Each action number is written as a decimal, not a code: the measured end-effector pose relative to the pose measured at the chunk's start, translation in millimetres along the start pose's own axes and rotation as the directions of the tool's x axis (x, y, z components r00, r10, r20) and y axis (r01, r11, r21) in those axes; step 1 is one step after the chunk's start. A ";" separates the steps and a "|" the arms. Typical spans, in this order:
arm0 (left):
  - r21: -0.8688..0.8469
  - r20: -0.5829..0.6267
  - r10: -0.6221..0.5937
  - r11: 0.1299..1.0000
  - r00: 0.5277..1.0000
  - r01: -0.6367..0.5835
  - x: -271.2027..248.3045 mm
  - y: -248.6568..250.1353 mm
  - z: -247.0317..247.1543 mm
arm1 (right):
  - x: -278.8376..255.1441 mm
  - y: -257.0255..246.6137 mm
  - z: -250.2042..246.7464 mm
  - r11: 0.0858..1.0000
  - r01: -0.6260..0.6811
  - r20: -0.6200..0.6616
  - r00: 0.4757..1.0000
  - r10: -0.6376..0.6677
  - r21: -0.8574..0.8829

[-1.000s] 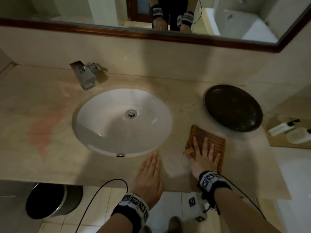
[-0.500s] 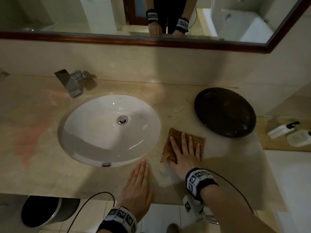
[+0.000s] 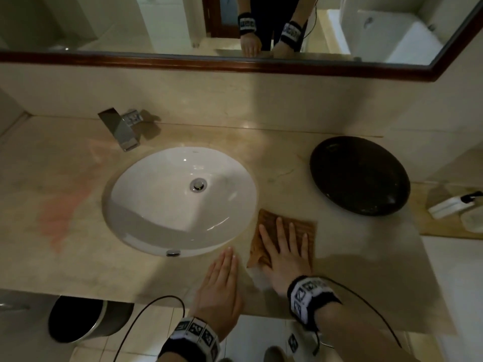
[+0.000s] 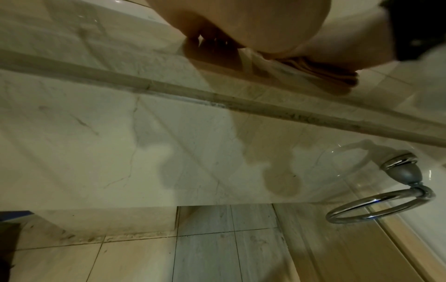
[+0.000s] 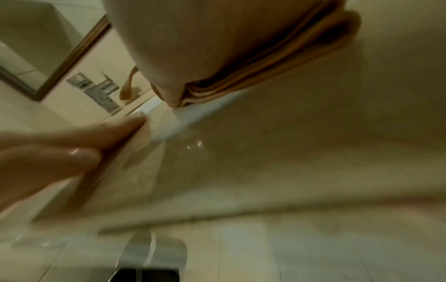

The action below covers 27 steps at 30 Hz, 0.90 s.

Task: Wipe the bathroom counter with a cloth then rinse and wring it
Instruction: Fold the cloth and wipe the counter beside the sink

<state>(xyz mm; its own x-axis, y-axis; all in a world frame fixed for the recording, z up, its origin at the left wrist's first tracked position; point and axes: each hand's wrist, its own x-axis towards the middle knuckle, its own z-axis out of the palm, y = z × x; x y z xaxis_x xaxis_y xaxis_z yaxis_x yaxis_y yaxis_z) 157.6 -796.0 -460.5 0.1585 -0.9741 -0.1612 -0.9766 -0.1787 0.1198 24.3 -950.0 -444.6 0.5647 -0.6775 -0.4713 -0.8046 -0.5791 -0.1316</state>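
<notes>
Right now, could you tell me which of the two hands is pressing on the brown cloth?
The right hand, fingers spread flat on the brown cloth; the left hand lies on bare counter beside it.

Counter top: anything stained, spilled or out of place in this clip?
Yes. A reddish-pink patch discolours the counter left of the sink, at; whether stain or marble colouring is unclear. Otherwise normal: right hand presses the brown cloth flat, left hand rests on the front edge.

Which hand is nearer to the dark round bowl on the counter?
Right. The right hand lies flat on the brown cloth, just before the dark bowl; the left hand rests farther away, by the sink.
</notes>
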 end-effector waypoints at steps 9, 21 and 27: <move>-0.013 0.053 -0.007 1.000 0.999 0.007 1.7 -0.9 -10.2 | -27.0 74.2 -0.1 0.952 -0.290 0.036 0.957 0.288 0.099; -0.012 0.032 0.015 1.000 0.999 -0.014 3.9 -2.1 -12.3 | -47.5 -19.0 41.6 0.993 -0.060 -0.185 0.980 0.079 0.106; -0.012 0.003 0.028 1.000 1.000 -0.028 1.8 -4.0 -10.5 | -59.0 66.1 32.6 0.893 -0.415 -0.118 0.892 0.437 0.174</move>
<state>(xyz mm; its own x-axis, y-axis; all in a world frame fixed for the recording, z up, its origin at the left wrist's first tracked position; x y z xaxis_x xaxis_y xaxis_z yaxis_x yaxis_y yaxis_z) 163.3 -798.5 -451.0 0.1309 -0.9783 -0.1608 -0.9789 -0.1532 0.1355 -68.2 -933.5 -453.9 0.1737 -0.9106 -0.3751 -0.9848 -0.1572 -0.0743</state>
